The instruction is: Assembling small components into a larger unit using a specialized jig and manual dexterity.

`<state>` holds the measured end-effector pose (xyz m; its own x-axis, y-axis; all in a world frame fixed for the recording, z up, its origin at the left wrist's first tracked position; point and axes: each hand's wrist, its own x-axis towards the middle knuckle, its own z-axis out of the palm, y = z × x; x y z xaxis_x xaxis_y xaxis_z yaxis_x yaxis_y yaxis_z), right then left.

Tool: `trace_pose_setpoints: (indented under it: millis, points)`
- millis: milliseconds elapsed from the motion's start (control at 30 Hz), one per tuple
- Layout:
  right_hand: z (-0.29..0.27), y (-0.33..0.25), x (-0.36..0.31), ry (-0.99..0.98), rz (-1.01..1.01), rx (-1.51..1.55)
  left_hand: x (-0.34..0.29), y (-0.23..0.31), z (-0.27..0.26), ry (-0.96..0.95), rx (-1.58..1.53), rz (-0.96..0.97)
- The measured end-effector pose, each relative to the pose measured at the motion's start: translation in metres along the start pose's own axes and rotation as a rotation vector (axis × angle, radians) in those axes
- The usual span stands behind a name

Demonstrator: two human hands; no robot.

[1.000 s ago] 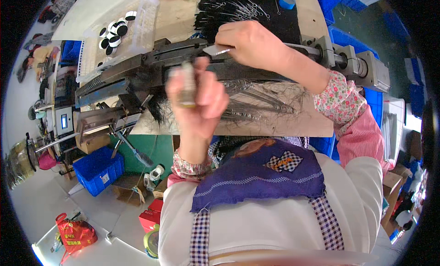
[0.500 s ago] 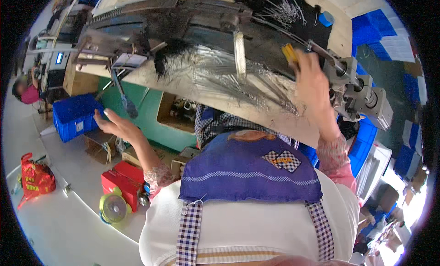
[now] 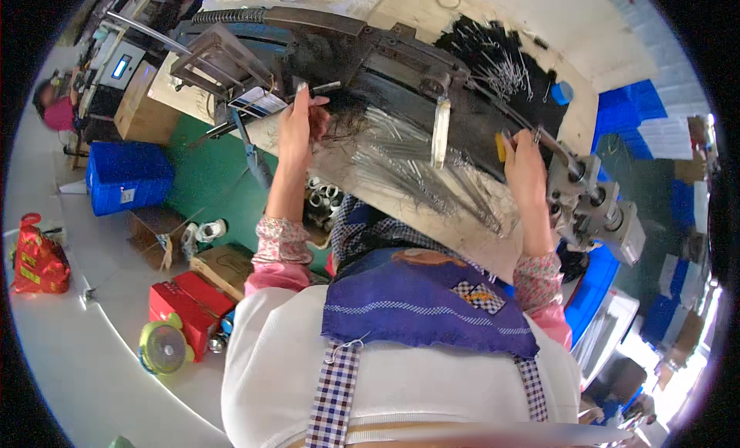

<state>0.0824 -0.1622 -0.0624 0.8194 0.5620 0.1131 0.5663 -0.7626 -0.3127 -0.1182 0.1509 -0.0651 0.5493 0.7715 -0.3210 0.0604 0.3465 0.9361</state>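
My right hand (image 3: 526, 170) is closed at the right end of a long dark metal machine (image 3: 362, 55), its fingertips against a small yellow piece (image 3: 500, 148) that looks like a handle. My left hand (image 3: 296, 132) has its fingers curled beside a short metal bar (image 3: 328, 87) on the machine's left part; what they hold is hidden. Between the hands, many thin metal wires (image 3: 420, 166) lie in a loose bundle on the pale tabletop (image 3: 478, 224). Dark bristly fibres (image 3: 348, 112) lie by the left hand. A pale upright lever (image 3: 440, 133) stands over the wires.
Looped metal pieces (image 3: 505, 74) lie on a black cloth behind the machine, near a blue cap (image 3: 562, 92). Metal clamp blocks (image 3: 597, 205) jut out at the right. A blue crate (image 3: 129, 178), a red box (image 3: 189, 313) and a small fan (image 3: 164, 346) stand at the left.
My left hand has come up from beside the table to the machine's left part, and its spread fingers have curled. The right hand stays by the yellow piece. The whole view has shifted.
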Motion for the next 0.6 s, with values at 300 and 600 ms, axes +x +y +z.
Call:
trace_pose_setpoints:
  millis: [300, 600]
  points:
    - [-0.003, -0.003, 0.008, -0.152, 0.104, -0.044, -0.021, -0.015, 0.039, 0.008, -0.065, 0.297]
    - [0.016, 0.016, -0.011, 0.053, 0.049, 0.482, -0.085, 0.003, 0.216, -1.087, -0.074, -0.434]
